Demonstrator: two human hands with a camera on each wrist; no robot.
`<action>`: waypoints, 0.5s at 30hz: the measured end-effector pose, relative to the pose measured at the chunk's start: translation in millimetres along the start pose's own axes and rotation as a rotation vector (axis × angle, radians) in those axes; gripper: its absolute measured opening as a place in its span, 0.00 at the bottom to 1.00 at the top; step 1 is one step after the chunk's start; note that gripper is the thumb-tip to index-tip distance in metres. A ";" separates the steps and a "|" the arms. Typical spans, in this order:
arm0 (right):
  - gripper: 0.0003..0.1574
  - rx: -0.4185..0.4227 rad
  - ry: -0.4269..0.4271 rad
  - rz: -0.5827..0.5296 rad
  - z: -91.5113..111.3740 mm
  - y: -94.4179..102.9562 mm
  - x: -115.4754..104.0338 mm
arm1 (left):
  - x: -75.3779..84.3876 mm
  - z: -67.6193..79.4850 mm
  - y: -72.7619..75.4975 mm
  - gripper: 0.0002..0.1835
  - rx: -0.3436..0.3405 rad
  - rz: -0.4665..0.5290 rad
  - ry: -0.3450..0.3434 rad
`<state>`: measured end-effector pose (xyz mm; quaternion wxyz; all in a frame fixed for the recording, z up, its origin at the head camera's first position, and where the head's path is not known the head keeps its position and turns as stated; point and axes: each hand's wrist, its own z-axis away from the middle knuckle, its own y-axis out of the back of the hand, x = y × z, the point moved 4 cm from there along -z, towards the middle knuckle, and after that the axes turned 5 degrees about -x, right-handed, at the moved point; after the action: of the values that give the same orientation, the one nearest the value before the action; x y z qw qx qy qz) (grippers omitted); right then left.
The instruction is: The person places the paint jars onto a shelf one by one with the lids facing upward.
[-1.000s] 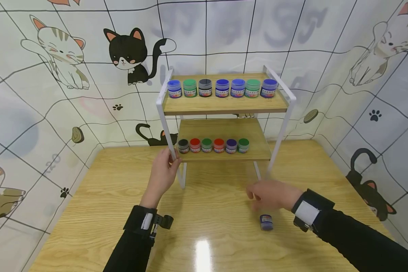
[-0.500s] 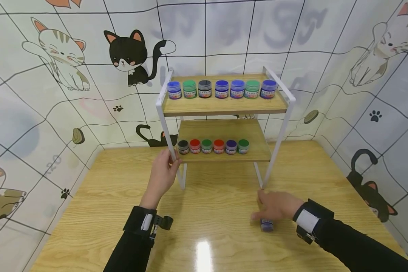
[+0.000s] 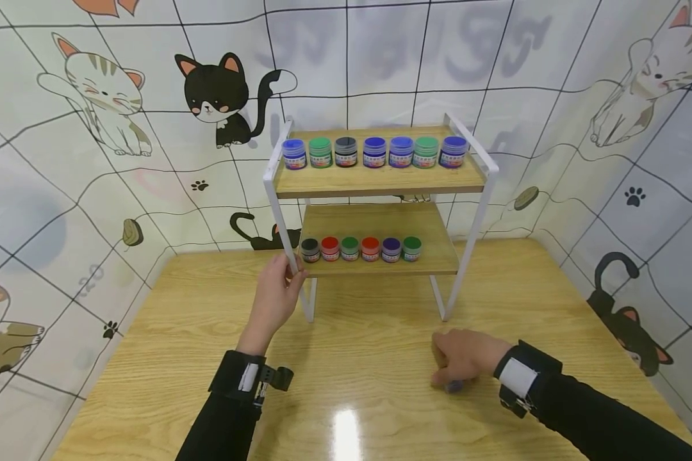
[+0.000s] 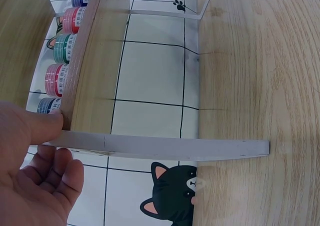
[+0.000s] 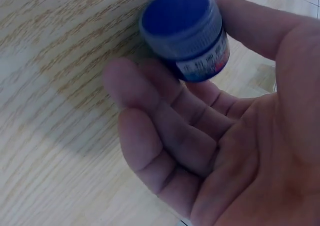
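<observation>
At the rack's left side, my left hand point(image 3: 273, 298) grips the white frame at the lower board's front corner. In the left wrist view, that hand's thumb point(image 4: 47, 126) lies on the board's edge, fingers curled behind the frame. The two-tier shelf rack point(image 3: 375, 192) has wooden boards and white legs. My right hand point(image 3: 469, 354) is low over the table at the front right, holding a small paint jar point(image 5: 185, 33) with a blue lid between thumb and fingers. From the head view, most of this jar point(image 3: 453, 387) is hidden under the hand.
Several paint jars with blue, green and black lids line the upper board point(image 3: 380, 182). Black, red, green and purple lidded jars point(image 3: 370, 249) form a row on the lower board. A cat-print sheet point(image 3: 219, 186) surrounds the wooden table point(image 3: 207, 333) at back and sides.
My right hand has moved down toward me onto the paint jar lying on the table and taken hold of it. The left hand keeps its grip on the rack.
</observation>
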<state>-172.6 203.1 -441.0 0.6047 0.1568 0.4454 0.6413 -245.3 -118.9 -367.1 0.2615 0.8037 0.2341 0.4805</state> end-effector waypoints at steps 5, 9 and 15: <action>0.21 0.023 0.056 -0.043 -1.9 0.7 -1.2 | 0.1 0.1 0.1 0.05 -0.003 0.002 -0.001; 0.22 0.055 0.106 -0.043 -4.3 1.3 -1.4 | -0.7 -0.1 -0.4 0.05 -0.006 0.000 -0.002; 0.24 0.108 0.161 -0.023 -8.5 2.3 1.0 | -0.7 -0.3 -0.6 0.05 -0.010 0.006 0.007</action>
<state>-180.6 201.1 -444.3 0.5652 0.1318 0.5281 0.6199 -245.9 -118.8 -367.8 0.2632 0.8015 0.2300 0.4852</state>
